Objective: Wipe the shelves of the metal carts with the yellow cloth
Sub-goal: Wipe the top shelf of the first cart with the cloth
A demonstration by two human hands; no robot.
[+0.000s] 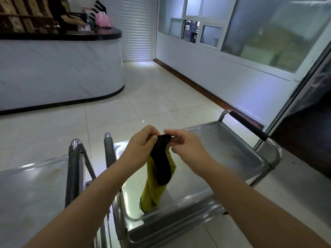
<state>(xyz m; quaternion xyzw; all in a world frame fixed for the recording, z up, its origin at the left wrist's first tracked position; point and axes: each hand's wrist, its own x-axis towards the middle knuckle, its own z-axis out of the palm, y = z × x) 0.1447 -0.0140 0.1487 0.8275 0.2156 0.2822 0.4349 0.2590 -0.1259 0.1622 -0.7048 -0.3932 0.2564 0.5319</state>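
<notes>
Holding the yellow cloth [152, 192] up by its top edge, left hand [141, 142] and right hand [184, 142] both pinch it above the right cart's top shelf [238, 151]. Best spread it flat into a pad before pressing down; left cart [35, 190] waits.

Soft, even indoor light fills the room. Bright glare streaks the top shelf of the metal cart [206, 158], and paler glare lies on the floor tiles [143, 83] beyond it. Far objects behind the cart look soft, perhaps motion-blurred. Straight lines bow toward the edges.
</notes>
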